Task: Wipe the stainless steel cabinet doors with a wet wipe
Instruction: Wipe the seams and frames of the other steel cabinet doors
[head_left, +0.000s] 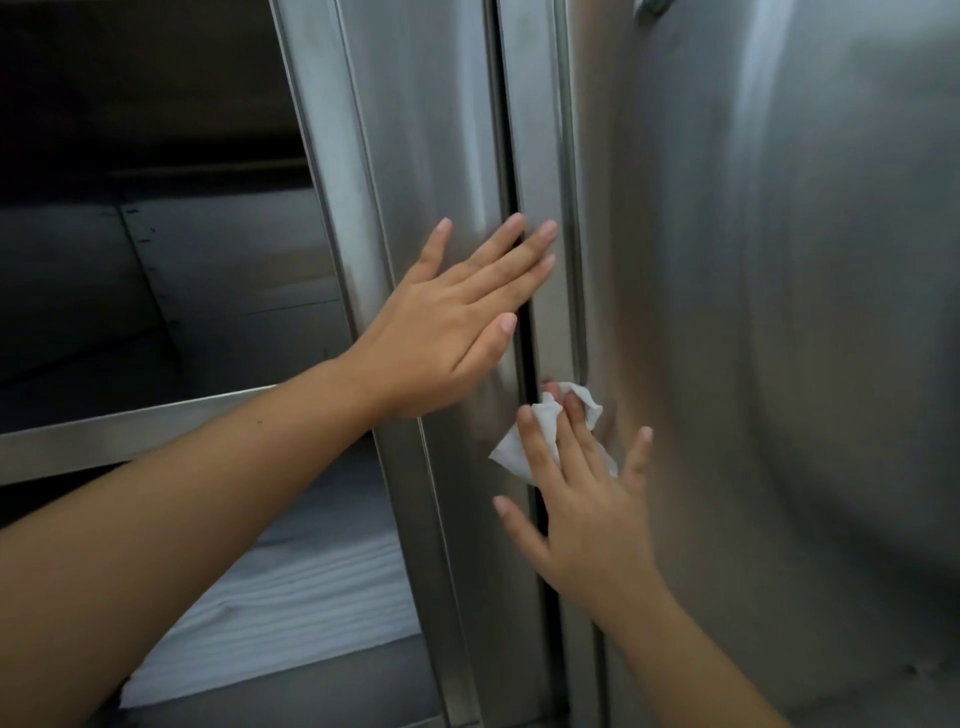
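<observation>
Steel right door (753, 312) fills the right side; the narrower left door (431, 156) stands beside it. Left hand (447, 332) lies flat, fingers straight, across their gap. Right hand (587, 514), fingers spread, presses the white wipe (508, 451) at that gap, lower.

**A:** Brushed stainless steel on the right door (779, 312). Satin sheen, soft blurred reflections, faint grain.

**B:** Same brushed metal on the left door (431, 156). Smooth, with brighter glossy streaks along the folded edge.

**A:** Now the wet wipe (519, 447): thin, white, cloth-like, crumpled and matt against all that steel.

**B:** Duller steel inside the open cabinet. Shelf edge (130, 436) lightly shiny, back panels (234, 270) flat matt grey with a few dark marks.

**A:** Lower down, white ribbed fabric (311, 597), soft-looking, no shine at all.
</observation>
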